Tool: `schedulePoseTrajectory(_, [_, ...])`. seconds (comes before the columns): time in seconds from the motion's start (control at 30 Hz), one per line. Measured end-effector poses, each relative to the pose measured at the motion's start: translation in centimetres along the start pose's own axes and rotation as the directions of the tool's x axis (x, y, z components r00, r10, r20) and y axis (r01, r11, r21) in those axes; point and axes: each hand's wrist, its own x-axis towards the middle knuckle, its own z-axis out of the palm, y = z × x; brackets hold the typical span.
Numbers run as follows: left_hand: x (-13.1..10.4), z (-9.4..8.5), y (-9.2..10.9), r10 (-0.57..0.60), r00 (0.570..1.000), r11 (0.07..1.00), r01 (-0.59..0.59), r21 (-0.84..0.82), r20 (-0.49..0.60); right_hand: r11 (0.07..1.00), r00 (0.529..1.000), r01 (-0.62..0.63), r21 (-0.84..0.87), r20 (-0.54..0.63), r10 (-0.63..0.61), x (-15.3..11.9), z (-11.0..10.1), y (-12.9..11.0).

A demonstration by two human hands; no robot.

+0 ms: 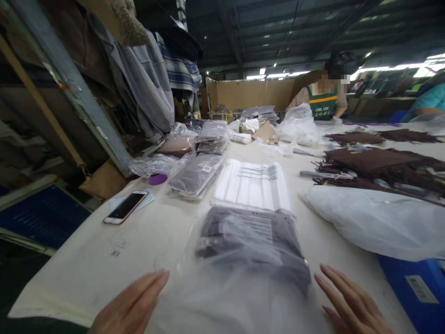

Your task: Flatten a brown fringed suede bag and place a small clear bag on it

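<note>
- Here, left hand (130, 304) at 7 o'clock of frame, flat, fingers together and stretched out, released, nothing in it; fingertips touch or sit just beside the left edge of the bagged grey garment (252, 246).
- Right hand (351, 301) at 5 o'clock, flat too, fingers spread, released; lies on the counter (104, 260) just beside the bag's right edge, contact with the plastic unclear.
- Bagged grey garment: folded dark grey cloth in clear plastic, printed text on the bag, lies flat between both hands, centre to 6 o'clock of frame; loose open end of plastic runs toward the person.
- Stack of white folded bags (252, 184) at 12 o'clock of the garment, touching its far edge.
- Second bagged grey pack (196, 175) at 11 o'clock, just beside the white stack; more bagged packs (212, 137) piled farther on.
- Phone (125, 207) at 10 o'clock, screen up, dark, resting on a sheet of paper, well apart from the hands.
- Purple round thing (158, 179) near crumpled plastic, beyond the phone; too small to tell what.
- Large empty-looking clear bag (375, 218) at 2 o'clock, over a blue bin (417, 292) at 4 o'clock.
- Brown fringed cloths (378, 164) at 1 o'clock, spread out.
- Another person in a green apron (321, 104) at far end, 1 o'clock, hands in plastic.
</note>
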Motion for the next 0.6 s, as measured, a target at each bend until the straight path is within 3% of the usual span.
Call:
schedulePoseTrajectory(0.1, [2.2,1.4,-3.2,0.174,0.982,0.983,-0.178,0.046,0.073,0.988,0.989,0.147,0.052,0.026,-0.148,1.9,0.8,0.1])
schedulePoseTrajectory(0.2, [3.5,3.0,-4.6,0.289,0.948,0.956,-0.294,0.016,0.134,0.975,0.978,0.188,0.118,0.071,-0.197,2.8,0.6,0.0])
schedulePoseTrajectory(0.3, [4.5,3.3,-4.2,0.296,0.940,0.955,-0.291,-0.054,0.168,0.951,0.961,0.243,0.193,0.088,-0.264,3.7,0.1,0.0])
schedulePoseTrajectory(0.47, [6.1,4.3,-3.3,0.506,0.850,0.862,-0.492,-0.120,0.150,0.867,0.887,0.297,0.400,0.220,-0.405,5.8,-0.4,-0.1])
schedulePoseTrajectory(0.53, [5.7,5.0,-3.9,0.472,0.876,0.879,-0.458,-0.133,0.100,0.852,0.880,0.238,0.467,0.267,-0.392,5.9,-0.7,0.1])
schedulePoseTrajectory(0.6, [4.7,5.4,-4.7,0.380,0.924,0.913,-0.367,-0.178,0.043,0.846,0.904,0.121,0.520,0.295,-0.311,5.4,-1.1,0.5])
